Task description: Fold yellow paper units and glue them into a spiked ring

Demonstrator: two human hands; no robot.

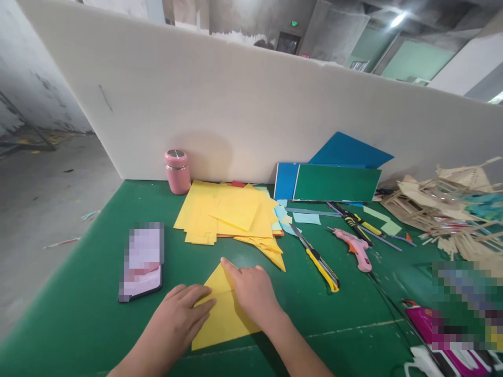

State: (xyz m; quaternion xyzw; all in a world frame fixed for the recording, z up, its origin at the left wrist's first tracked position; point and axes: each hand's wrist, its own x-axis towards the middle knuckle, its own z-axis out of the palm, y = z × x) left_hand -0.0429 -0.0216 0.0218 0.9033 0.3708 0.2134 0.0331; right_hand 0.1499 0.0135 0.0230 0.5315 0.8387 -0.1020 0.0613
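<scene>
A yellow paper sheet (223,319), folded into a triangle, lies on the green table (86,314) near its front edge. My left hand (184,311) rests flat on the sheet's left part, fingers stretched out. My right hand (251,290) presses on the sheet's upper part, with the index finger pointing along the fold toward the tip and the other fingers curled. Neither hand holds anything.
A stack of yellow sheets (228,214) lies behind. A phone (142,262) lies at left and a pink cup (177,171) by the white partition. To the right lie a yellow utility knife (320,259), a pink glue gun (353,247), blue and green boards (336,180) and a wooden stick model (451,209).
</scene>
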